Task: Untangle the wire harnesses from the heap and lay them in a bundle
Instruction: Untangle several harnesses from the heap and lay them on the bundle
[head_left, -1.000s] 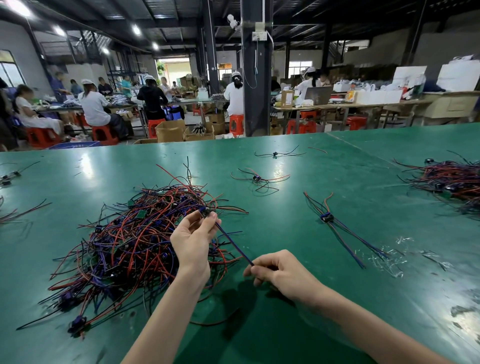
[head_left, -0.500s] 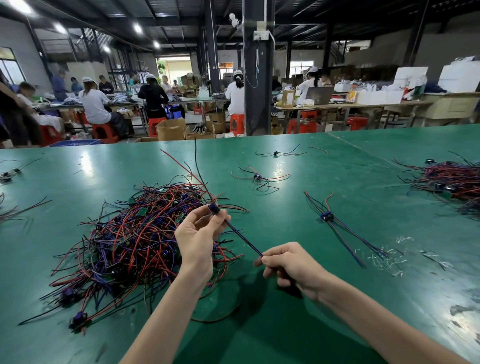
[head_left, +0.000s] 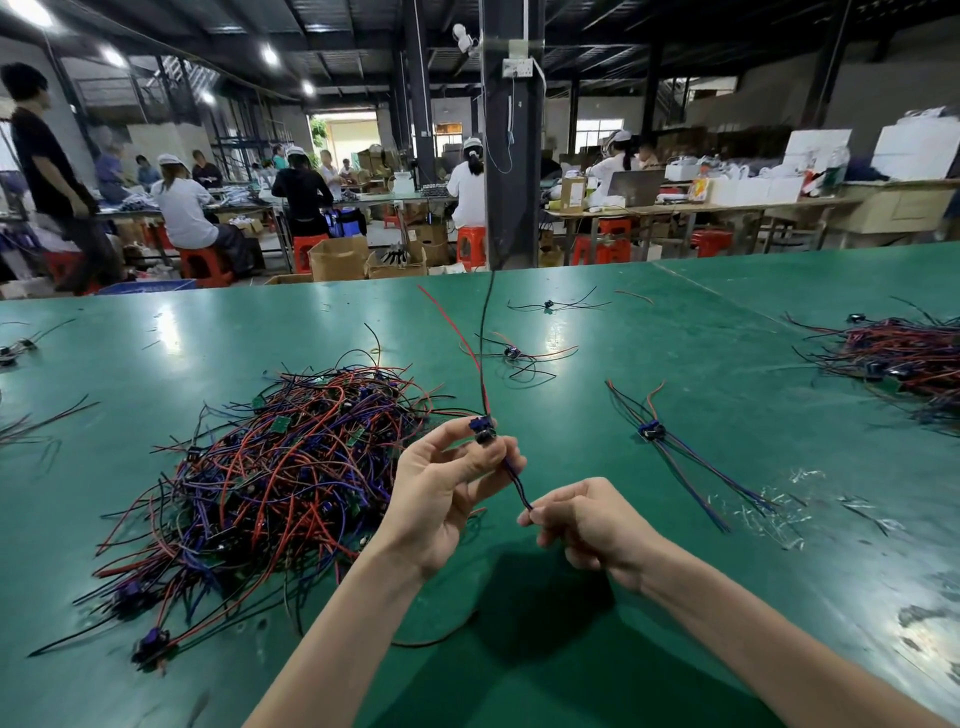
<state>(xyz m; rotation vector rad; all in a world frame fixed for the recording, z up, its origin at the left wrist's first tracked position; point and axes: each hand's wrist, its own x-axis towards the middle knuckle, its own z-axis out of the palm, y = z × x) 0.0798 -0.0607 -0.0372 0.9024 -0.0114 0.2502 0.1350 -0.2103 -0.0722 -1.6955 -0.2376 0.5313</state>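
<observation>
— Where is the harness (head_left: 511, 470) at this point?

— Lifted off the heap (head_left: 280, 467), over the green table (head_left: 675, 338). The left hand (head_left: 447, 499) pinches its dark plug (head_left: 480, 426) between thumb and fingertips. The right hand (head_left: 587, 525) pinches the end of the blue tail (head_left: 523, 496) just below. The red wire (head_left: 460, 338) and the black wire (head_left: 483, 322) stand up from the plug.

— Is it loose from the heap?

— It looks so, but the lower wires cross in front of heap strands, so that cannot be told for sure.

— What would the person need to do this well?

— Firm pinches at both ends, with the tail drawn straight rather than jerked. Then the plug should go down on the bundle (head_left: 652, 431) lying to the right, its wires running the same way as those there.
</observation>
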